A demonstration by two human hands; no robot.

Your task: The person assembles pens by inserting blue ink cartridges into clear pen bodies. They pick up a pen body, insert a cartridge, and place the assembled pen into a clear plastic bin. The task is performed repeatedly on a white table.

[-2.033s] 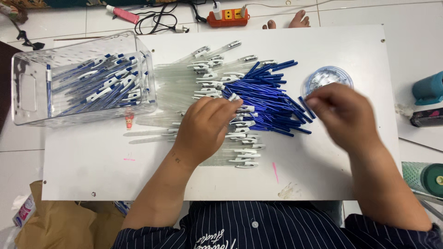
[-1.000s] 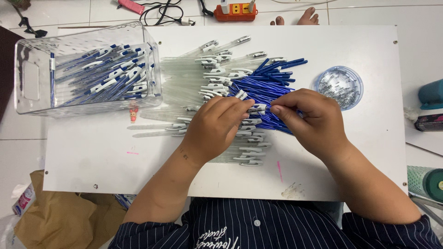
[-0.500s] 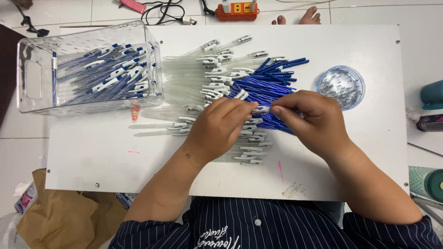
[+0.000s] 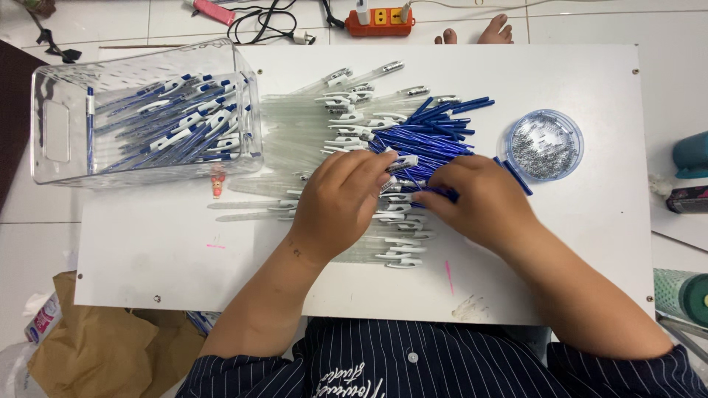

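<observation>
Nearest you, at the near edge of the white worktop [image 4: 147, 250], your forearms come up from your striped dark shirt [image 4: 413, 365] and meet over the middle of the board. Your left hand [image 4: 341, 203] lies knuckles up, fingers curled closed around a clear pen barrel with a white clip [image 4: 402, 162] that pokes out past your fingertips toward the right. Your right hand [image 4: 483, 200] faces it, fingers pinched shut on a blue refill [image 4: 439, 193], whose tip sits just beside the barrel's open end; you seem to hold them end to end so that one can slide into the other.

Under and just beyond your hands lies the stock, sorted by kind so each hand has its part within reach: the pile of clear barrels [image 4: 310, 129] fans out left of centre, and the heap of blue refills [image 4: 431, 136] lies to its right, touching it. Right of the refills, near your right hand, a small round blue-rimmed tub of metal springs [image 4: 544, 145] stands apart.

At the far left, a clear plastic bin [image 4: 51, 140] holds finished blue-and-white pens lying lengthwise. Beyond the worktop's far edge, on the tiled floor, sits an orange power strip [image 4: 380, 18] with cables, and bare toes [image 4: 490, 31] of another person show.
</observation>
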